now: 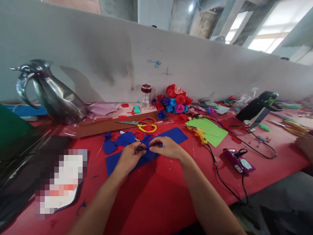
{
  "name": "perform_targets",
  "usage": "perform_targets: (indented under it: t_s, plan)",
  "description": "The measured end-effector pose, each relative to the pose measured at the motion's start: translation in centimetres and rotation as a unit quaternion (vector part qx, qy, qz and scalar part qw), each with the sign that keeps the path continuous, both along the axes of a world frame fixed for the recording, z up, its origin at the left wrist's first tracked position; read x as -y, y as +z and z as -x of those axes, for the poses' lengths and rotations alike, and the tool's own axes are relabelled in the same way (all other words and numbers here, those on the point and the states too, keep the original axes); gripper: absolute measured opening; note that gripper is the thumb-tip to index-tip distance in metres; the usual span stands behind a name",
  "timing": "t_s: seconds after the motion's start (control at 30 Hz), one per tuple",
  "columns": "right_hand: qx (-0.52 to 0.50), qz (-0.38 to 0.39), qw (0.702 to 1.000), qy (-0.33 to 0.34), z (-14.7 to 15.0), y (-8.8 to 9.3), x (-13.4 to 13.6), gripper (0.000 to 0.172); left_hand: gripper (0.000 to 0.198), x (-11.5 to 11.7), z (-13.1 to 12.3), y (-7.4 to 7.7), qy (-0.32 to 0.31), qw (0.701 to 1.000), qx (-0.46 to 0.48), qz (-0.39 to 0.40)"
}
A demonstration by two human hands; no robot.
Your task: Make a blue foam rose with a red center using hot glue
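Note:
My left hand (129, 157) is closed, its thumb and fingers pinching a small piece of blue crepe paper (146, 139). Facing it, my right hand (169, 147) curls with thumb and fingertips on the same piece; the exact contact is partly hidden. Beneath both hands lies a long blue paper strip (175, 134). Several cut blue paper pieces (109, 147) are scattered just left of them. Beyond the hands rest scissors with a yellow and red handle (147, 128). A yellow glue gun (199, 134) lies to the right, partly on a green sheet (215, 132).
A bunch of paper flowers (179, 99) and a glass jar (146, 97) stand by the white partition (110, 58). At left is a steel jug (52, 94). A purple power strip (238, 160) with black cables lies right. Another person's hand (304, 145) shows at the right edge.

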State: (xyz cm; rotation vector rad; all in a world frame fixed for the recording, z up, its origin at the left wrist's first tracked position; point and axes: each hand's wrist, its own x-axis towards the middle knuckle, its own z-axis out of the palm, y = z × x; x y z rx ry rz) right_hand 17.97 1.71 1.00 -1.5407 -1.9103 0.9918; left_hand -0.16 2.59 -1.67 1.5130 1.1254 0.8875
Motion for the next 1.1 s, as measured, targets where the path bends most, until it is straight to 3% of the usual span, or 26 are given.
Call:
perform_targets:
  t_s: [0.23,0.33,0.5,0.73,0.9,1.0,1.1]
  plan:
    - [-0.021,0.028,0.997,0.065,0.3,0.5,0.5,0.02,0.014,0.3,-0.2,0.7,-0.038,0.999,-0.011,0.001]
    - [-0.022,0.016,0.998,0.062,0.2,0.3,0.4,0.024,0.015,0.4,-0.2,0.9,-0.041,0.999,-0.009,0.002]
    - [-0.023,-0.015,0.998,0.063,0.0,-0.1,0.1,0.01,0.018,0.5,-0.4,1.1,-0.044,0.998,0.014,0.03]
    - [-0.058,0.009,0.995,0.078,0.0,-0.4,0.0,0.008,0.021,0.7,-0.5,1.0,-0.043,0.998,0.017,0.042]
    - [-0.101,-0.037,0.992,-0.068,-0.2,-0.8,-0.6,0.008,0.021,0.9,-0.6,1.1,0.032,0.999,0.037,0.002]
    - [-0.175,-0.053,0.97,-0.161,-0.3,-0.9,-1.0,0.011,0.023,1.0,-0.7,1.3,0.059,0.994,0.094,-0.016]
    - [-0.239,-0.046,0.947,-0.208,-0.3,-1.0,-1.1,0.014,0.026,1.1,-0.9,1.4,0.066,0.99,0.125,0.002]
